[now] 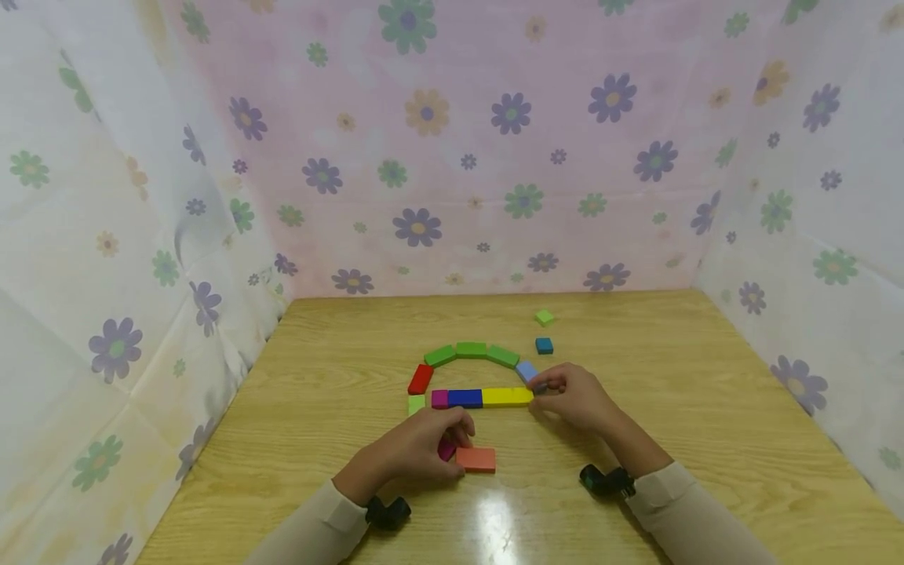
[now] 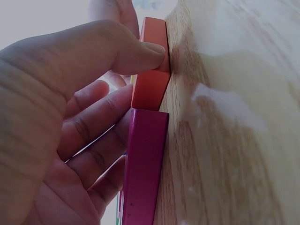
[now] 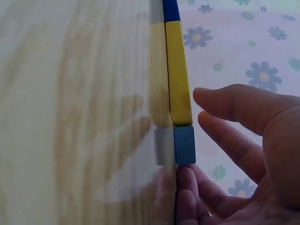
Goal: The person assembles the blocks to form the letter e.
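My left hand point(image 1: 420, 443) pinches an orange block point(image 1: 476, 461) on the table, its thumb on the near side and fingers behind. A magenta block point(image 2: 145, 164) lies end to end with the orange one, mostly covered by that hand in the head view. My right hand point(image 1: 582, 402) is at the right end of a row: a small magenta block point(image 1: 440, 399), a dark blue block point(image 1: 465, 399) and a long yellow block point(image 1: 507, 397). In the right wrist view its lower fingers touch a small blue-grey block point(image 3: 185, 145) against the yellow block's end; thumb and forefinger stand apart from the blocks.
Above the row curves an arch of a red block point(image 1: 421, 379), several green blocks point(image 1: 471, 350) and a light blue block point(image 1: 526, 372). A lime block point(image 1: 417, 404) sits at its left foot. Behind lie a teal block point(image 1: 544, 346) and another lime block point(image 1: 544, 318). Floral cloth point(image 1: 466, 196) surrounds the table.
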`<state>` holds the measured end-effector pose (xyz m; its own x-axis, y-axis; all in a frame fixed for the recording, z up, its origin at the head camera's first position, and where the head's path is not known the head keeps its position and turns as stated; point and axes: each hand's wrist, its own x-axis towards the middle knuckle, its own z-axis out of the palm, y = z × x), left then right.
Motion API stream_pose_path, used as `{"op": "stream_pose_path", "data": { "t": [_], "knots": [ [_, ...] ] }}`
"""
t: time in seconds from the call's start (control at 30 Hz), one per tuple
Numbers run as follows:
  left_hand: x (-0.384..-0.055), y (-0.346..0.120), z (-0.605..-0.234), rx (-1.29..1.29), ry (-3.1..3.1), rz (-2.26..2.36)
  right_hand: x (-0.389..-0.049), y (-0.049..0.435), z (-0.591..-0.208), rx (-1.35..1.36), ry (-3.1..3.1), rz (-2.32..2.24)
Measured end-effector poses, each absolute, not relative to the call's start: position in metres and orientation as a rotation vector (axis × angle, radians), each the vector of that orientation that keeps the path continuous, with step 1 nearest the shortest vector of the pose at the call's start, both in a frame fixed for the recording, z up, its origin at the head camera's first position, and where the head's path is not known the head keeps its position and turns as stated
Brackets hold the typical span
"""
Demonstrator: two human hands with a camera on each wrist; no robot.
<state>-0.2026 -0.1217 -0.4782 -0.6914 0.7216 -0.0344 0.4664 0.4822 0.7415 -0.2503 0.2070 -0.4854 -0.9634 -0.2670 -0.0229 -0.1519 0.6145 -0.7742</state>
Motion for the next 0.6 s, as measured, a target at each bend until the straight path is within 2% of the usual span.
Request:
{"op": "stream_pose_path", "data": {
  "t": [0.33,0.6],
  "knots": [
    [-0.202,-0.122,-0.478,1.001,2.406,1.021,-0.259,0.208,-0.477,-0.319,2.645,-1.293],
    [-0.201,-0.122,-0.479,1.011,2.425,1.011,-0.283,0.217,-0.468,-0.28,2.696,-1.27]
  ]
}}
